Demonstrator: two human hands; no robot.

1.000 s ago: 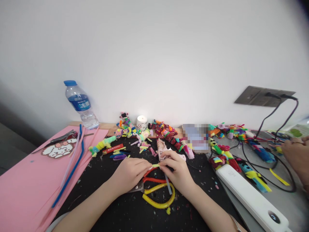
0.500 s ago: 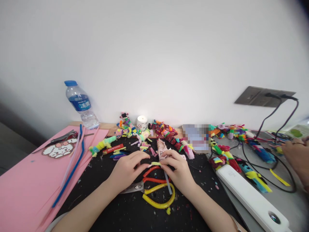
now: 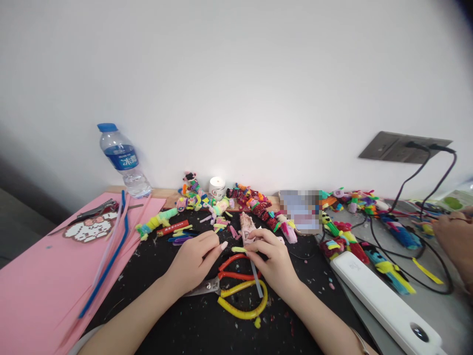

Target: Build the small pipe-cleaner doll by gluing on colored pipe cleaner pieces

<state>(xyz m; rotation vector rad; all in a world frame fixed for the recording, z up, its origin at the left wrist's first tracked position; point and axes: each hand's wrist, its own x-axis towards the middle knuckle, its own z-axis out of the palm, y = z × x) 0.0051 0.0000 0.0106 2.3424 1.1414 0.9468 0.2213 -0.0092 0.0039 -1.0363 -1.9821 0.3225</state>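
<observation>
My right hand [image 3: 271,256] pinches a short yellow-green piece of pipe cleaner [image 3: 238,249] between thumb and fingertips, and its free end points left. My left hand [image 3: 197,256] is just left of that piece, apart from it. Its fingers are curled and the thumb lies up against them, with nothing visible in between. Below both hands lie scissors [image 3: 244,311] with one red and one yellow handle; their blades are partly behind my left forearm. A pale strip [image 3: 256,280] runs down across the handles. Behind my right hand is a pinkish patterned pouch-like thing [image 3: 247,224].
Fuzzy colourful pipe-cleaner figures [image 3: 258,204] line the back of the black mat [image 3: 177,325]. Pink sheets [image 3: 44,281] lie left, near a water bottle [image 3: 121,158]. Right are a phone [image 3: 301,212], a white elongated device [image 3: 384,301], black cables [image 3: 373,236] and another person's hand [image 3: 454,241].
My left hand has drawn back slightly from the pipe cleaner piece, and its thumb has moved up to the fingers. My right hand keeps its pinch almost in place.
</observation>
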